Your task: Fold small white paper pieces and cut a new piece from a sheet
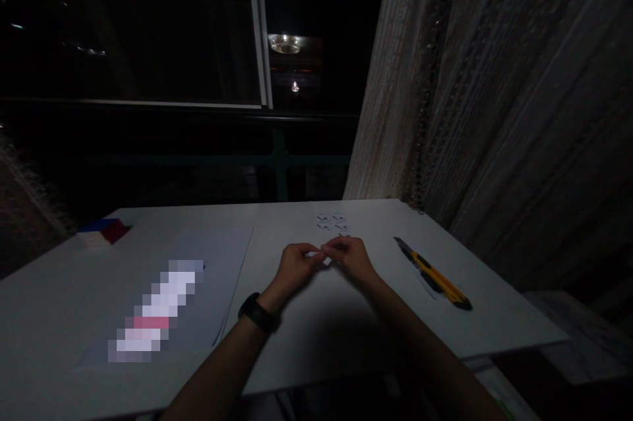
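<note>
Above the middle of the white table [277, 223], my left hand [297, 264] and my right hand [355, 259] meet at the fingertips. Both are closed in a pinch on a small white paper piece [327, 261], mostly covered by the fingers. A dark watch [259, 313] is on my left wrist. Just beyond the hands lie several small round white pieces [339, 217] with dark marks, grouped in rows; my right hand partly covers the nearest. Right of my right hand lies a yellow and black utility knife [440, 281], its blade end pointing away from me.
White paper sheets [235, 256] lie on the left, with a blurred-out patch over them. A blue, red and white cube [105, 232] stands at the far left edge. Curtains [494, 111] hang at the right, and a dark window [128, 38] is behind the table.
</note>
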Demonstrator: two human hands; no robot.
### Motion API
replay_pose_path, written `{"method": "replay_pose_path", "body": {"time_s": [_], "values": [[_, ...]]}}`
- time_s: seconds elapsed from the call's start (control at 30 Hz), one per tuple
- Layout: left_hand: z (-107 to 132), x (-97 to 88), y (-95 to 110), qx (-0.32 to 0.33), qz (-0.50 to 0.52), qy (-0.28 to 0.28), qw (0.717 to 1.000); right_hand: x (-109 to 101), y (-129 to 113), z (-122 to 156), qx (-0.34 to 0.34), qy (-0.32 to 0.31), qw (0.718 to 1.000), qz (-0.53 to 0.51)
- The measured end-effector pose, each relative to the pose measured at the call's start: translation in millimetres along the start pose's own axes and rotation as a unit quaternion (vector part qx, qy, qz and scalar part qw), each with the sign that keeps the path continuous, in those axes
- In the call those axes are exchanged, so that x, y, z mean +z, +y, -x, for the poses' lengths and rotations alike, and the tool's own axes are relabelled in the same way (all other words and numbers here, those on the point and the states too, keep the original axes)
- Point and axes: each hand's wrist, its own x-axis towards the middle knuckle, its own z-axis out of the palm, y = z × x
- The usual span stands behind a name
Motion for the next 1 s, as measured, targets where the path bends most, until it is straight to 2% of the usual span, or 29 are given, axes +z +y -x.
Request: {"method": "replay_pose_path", "body": {"time_s": [0.17,0.33,0.43,0.53,0.7,1.0], "values": [[-3,0.6,-8,0.002,-0.007,-0.011,1.0,-1,6,0,-0.017,0.006,0.998,0.055],[-1,-2.2,-3,-0.006,-0.003,-0.043,0.999,-2,6,0,-0.015,0.061,0.992,0.111],[-1,-2.5,-4,0.012,-0.007,-0.018,1.0,-2,5,1,-0.01,0.077,0.988,0.132],[-1,-0.9,-8,0.031,-0.061,0.003,0.998,-1,4,3,-0.016,0.07,0.985,0.158],[2,0.0,-7,0.044,-0.143,-0.016,0.989,2,-1,8,-0.05,0.042,0.977,0.202],[3,-2.4,-3,0.047,-0.151,-0.029,0.987,4,-8,11,-0.074,0.034,0.963,0.256]]}}
